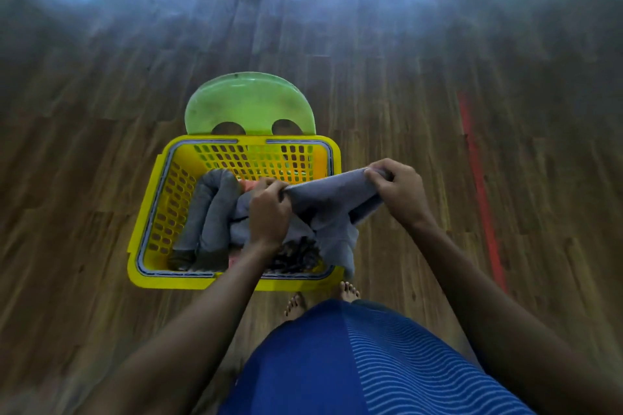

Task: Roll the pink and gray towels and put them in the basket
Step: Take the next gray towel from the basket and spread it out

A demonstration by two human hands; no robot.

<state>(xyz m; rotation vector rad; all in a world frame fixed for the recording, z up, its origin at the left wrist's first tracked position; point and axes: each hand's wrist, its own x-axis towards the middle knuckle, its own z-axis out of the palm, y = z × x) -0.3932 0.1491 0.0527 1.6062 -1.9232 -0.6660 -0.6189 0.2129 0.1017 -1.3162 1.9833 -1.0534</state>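
Both your hands are curled tight on the gray towel (330, 199). Your left hand (269, 209) pinches one end and your right hand (397, 192) bunches the other, with the soft cloth stretched between them over the yellow basket (148, 205) (perforated plastic, rectangular). Inside, rolled gray bundles (209, 212) lie along the left wall, with a sliver of pink towel (249, 184) and some dark patterned fabric (296, 256) near you.

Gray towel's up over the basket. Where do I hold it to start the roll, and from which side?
Grip the top edge at its two ends, one from each side: the left hand and right hand pinch the gray towel there now. That edge is stretched flat between them, while the rest hangs bunched over the near right corner of the yellow basket.
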